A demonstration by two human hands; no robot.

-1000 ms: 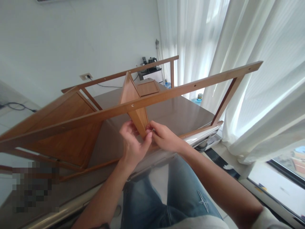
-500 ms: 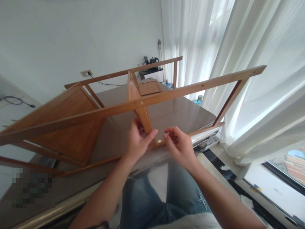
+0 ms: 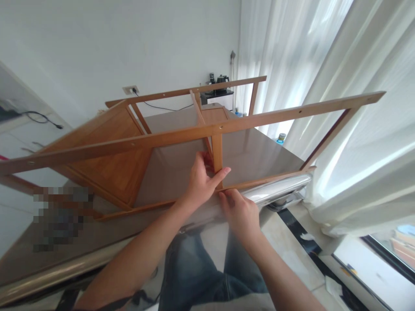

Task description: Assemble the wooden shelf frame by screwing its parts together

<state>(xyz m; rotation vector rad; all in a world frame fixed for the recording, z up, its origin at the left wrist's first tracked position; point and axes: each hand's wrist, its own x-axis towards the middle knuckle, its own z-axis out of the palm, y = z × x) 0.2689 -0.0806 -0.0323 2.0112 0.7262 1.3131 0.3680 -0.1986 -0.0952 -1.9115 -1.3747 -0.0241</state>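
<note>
A wooden shelf frame [image 3: 171, 137] lies on its side, with long holed rails joined by crosspieces. A slatted or panelled shelf board [image 3: 106, 160] is fitted at its left end. At the middle, my left hand [image 3: 204, 179] is closed around a wooden shelf piece [image 3: 217, 151] that stands upright between the near upper rail and the lower rail [image 3: 262, 180]. Its thumb crosses the front of the piece. My right hand [image 3: 242, 211] is closed in a pinch just below the joint at the lower rail. What its fingertips hold, if anything, is hidden.
The frame rests on a grey-brown table [image 3: 175, 172] with a shiny rounded edge [image 3: 279, 185]. Another wooden panel [image 3: 215, 114] lies at the back. A kettle [image 3: 222, 79] stands on a small cabinet by the wall. White curtains [image 3: 317, 142] hang at right.
The middle shelf piece has turned more upright, lining up with the near rail, held by my left hand. My right hand has lowered to the bottom rail. The view has shifted left.
</note>
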